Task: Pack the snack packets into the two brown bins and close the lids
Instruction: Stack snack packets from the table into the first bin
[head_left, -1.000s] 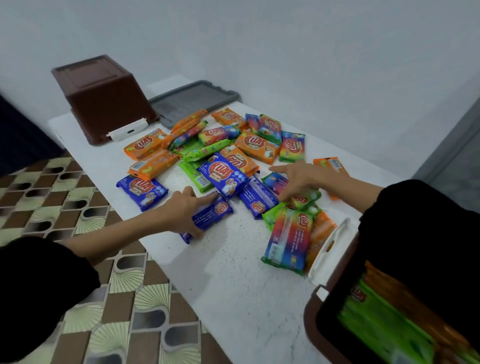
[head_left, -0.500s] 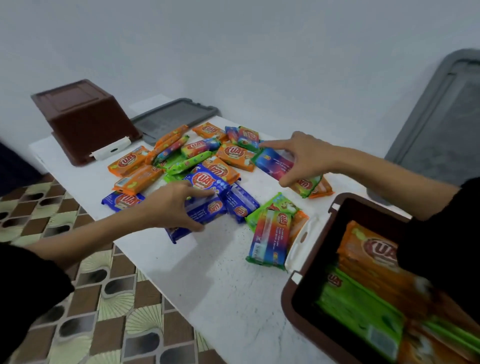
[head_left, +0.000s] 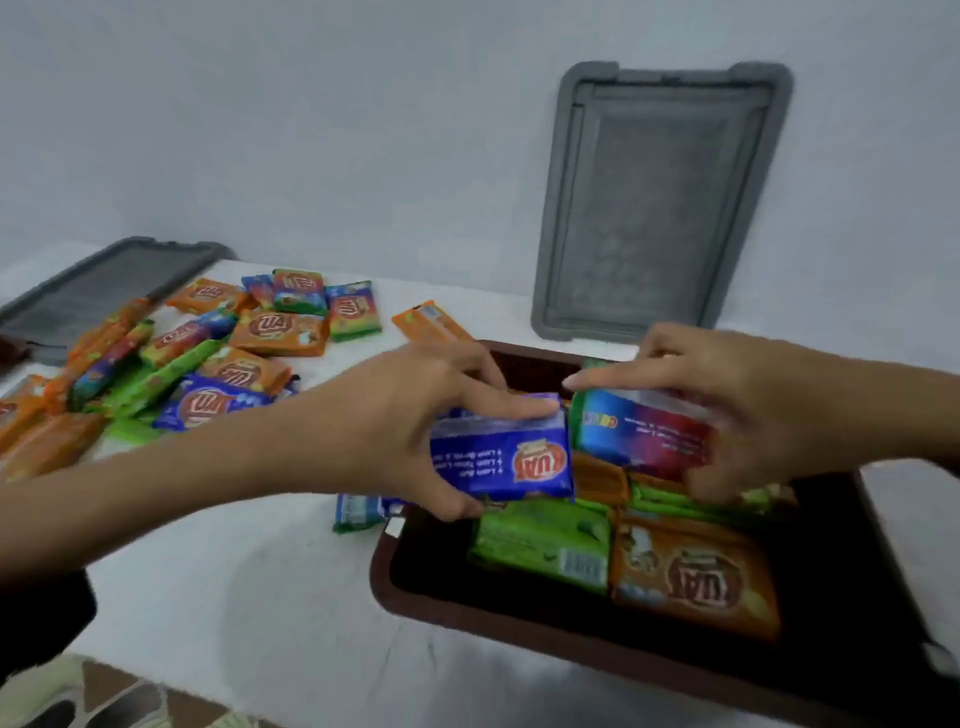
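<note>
Head view: the brown bin (head_left: 395, 582) sits at 4 o'clock on the white table (head_left: 234, 597), lid off. Its floor is partly covered with packets, with a green packet (head_left: 540, 545) and an orange packet (head_left: 696, 577) uppermost on the near side.

The left hand (head_left: 410, 431) pinches a blue packet (head_left: 514, 457) between thumb and fingers over the bin's 10 o'clock corner. The right hand (head_left: 737, 410), fingers curled, holds a red-and-blue packet (head_left: 644, 431) just beside it, over the far half of the bin. Neither packet is released.

A heap of loose packets (head_left: 234, 353) lies at 9 to 10 o'clock on the table, and a stray orange packet (head_left: 431, 322) lies at the bin's 11 o'clock. One grey lid (head_left: 660, 208) leans upright against the wall at 1 o'clock, and a second grey lid (head_left: 93, 286) lies flat at 10 o'clock. The second bin is not clearly in view.

Assessment: packing is under way, well short of half complete. The heap, the second bin and both lids are outstanding.
</note>
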